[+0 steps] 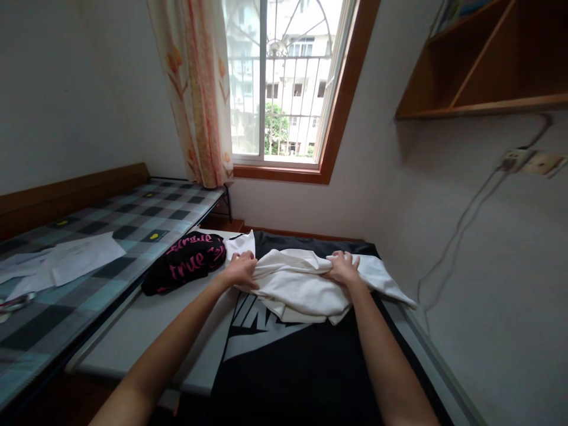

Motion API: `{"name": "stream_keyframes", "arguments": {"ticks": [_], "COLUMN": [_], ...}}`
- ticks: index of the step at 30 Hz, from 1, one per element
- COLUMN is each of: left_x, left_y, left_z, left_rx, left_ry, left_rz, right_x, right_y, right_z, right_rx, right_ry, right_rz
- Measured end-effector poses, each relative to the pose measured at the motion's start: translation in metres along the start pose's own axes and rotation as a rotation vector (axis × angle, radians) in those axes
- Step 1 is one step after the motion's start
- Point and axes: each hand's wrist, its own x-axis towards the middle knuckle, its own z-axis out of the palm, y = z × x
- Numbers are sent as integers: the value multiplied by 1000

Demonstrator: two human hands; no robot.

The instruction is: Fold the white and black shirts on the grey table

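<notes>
A white garment [302, 290] lies bunched and partly folded across a black cloth [302, 373] with grey lettering. My left hand [242, 270] grips the garment's left side, with its fingers bent over the fabric. On the right, my right hand [344, 269] holds the garment near its upper edge, thumb tucked beneath the cloth. White fabric reaches out past both hands, to the left and toward the wall on the right. Left of my left hand sits a rolled black garment [190, 260] with pink lettering.
The black cloth covers part of a white table [177, 337]. A bed with a checked cover [133, 219] stands to the left, bearing white papers [84, 257]. Behind are a curtain [204, 89] and window. A wooden shelf [479, 106] and a hanging cable [457, 231] are on the right.
</notes>
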Motion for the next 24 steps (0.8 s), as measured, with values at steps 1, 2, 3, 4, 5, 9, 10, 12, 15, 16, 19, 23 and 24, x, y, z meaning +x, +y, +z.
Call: {"name": "stream_keyframes", "arguments": {"ticks": [1,2,3,4,5,9,10,12,15,16,19,23,24], "left_x": [-4,-8,-11,-14,-16,-17,-15,-7,8,12,16,3,0], "left_y": [-2,-4,-6,-8,-10,-20,-22,-25,-26,-27,-27,-23,-22], "left_z": [0,0,-2,-5,-10,-45,-57,-81,-110,-116,-126,-126,-123], "left_rx": [-10,-22,-27,-21,-5,63,50,-39,-383,-510,-743,-702,-647], "left_ry": [-2,-10,-8,14,57,357,444,617,762,777,756,378,260], "left_rz": [29,50,51,30,-4,-141,-157,-165,-100,-73,22,289,327], "right_x": [-2,-5,-9,-12,-16,-30,-32,-35,-38,-38,-40,-45,-48], "right_y": [2,3,5,7,9,13,13,14,18,21,33,46,47], "right_z": [0,-1,-3,-8,-14,-51,-63,-87,-121,-130,-150,-163,-165], "right_rx": [1,10,25,41,60,104,105,107,114,110,93,247,317], "right_ry": [11,7,-6,-18,-16,116,169,304,518,559,619,651,614], "right_rz": [-62,-125,-175,-204,-203,-57,-32,4,-17,-44,-141,-237,-252]}}
